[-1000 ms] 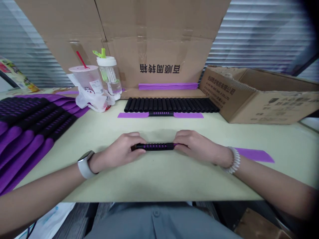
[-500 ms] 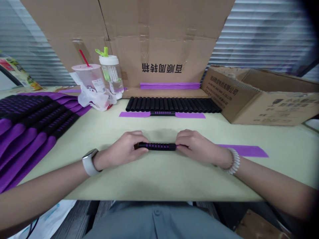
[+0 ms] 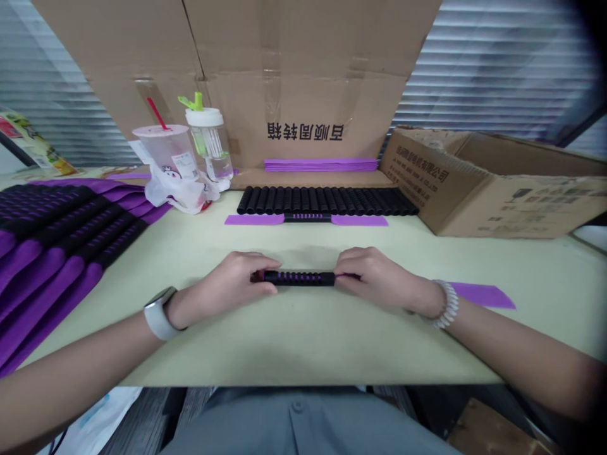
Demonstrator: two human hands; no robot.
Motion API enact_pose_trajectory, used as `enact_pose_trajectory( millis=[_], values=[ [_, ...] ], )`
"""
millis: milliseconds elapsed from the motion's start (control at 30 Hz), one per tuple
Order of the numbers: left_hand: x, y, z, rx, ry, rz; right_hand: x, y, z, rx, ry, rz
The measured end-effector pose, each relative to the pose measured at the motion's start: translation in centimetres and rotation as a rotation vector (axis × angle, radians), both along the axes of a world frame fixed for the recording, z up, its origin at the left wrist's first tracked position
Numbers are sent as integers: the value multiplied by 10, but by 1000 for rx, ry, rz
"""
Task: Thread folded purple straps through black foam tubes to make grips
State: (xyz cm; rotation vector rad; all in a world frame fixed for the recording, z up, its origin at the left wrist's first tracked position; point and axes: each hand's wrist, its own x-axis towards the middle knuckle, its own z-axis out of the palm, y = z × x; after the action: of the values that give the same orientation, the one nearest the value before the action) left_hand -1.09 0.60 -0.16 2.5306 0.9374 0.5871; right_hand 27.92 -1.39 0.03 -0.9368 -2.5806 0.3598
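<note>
A black slotted grip sleeve (image 3: 298, 279) lies level between my hands, with purple showing through its slots. My left hand (image 3: 237, 278) is round the sleeve's left end, thumb below and fingers above. A small dark brown piece (image 3: 257, 277) sticks out there, partly hidden in the palm. At the sleeve's right end, my right hand (image 3: 367, 272) pinches a purple strip (image 3: 481, 295) that runs under the wrist and comes out beyond it. Farther back lies another purple strip (image 3: 360, 220) with a black slotted sleeve (image 3: 307, 217) round its middle.
A row of black sleeves (image 3: 327, 201) lies before stacked purple strips (image 3: 320, 165). Sleeved strips (image 3: 71, 253) pile up at left. A bagged cup (image 3: 165, 151) and a bottle (image 3: 212, 142) stand behind. An open cardboard box (image 3: 474, 183) is at right.
My left hand has shifted slightly left and its fingertips have spread wider round the sleeve's end. The strip's visible far end at right sits a little lower. My right hand keeps its pinch.
</note>
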Motion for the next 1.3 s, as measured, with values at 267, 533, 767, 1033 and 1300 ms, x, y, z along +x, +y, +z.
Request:
enact_pose_trajectory(
  millis=[267, 533, 767, 1033, 1300],
  values=[
    [-10, 3, 0, -121, 13, 83, 5, 4, 0, 19, -29, -21],
    [-4, 3, 1, -182, 3, 171, 7, 6, 0, 7, -51, -12],
    [0, 1, -2, -137, -2, 140, 2, -1, 9, -42, -72, -6],
    [4, -2, 3, -9, -18, 110, -11, -1, -3, 115, -5, -54],
    [-25, 34, 21, 522, 32, 33, 21, 19, 11, 359, 63, -140]
  ],
)
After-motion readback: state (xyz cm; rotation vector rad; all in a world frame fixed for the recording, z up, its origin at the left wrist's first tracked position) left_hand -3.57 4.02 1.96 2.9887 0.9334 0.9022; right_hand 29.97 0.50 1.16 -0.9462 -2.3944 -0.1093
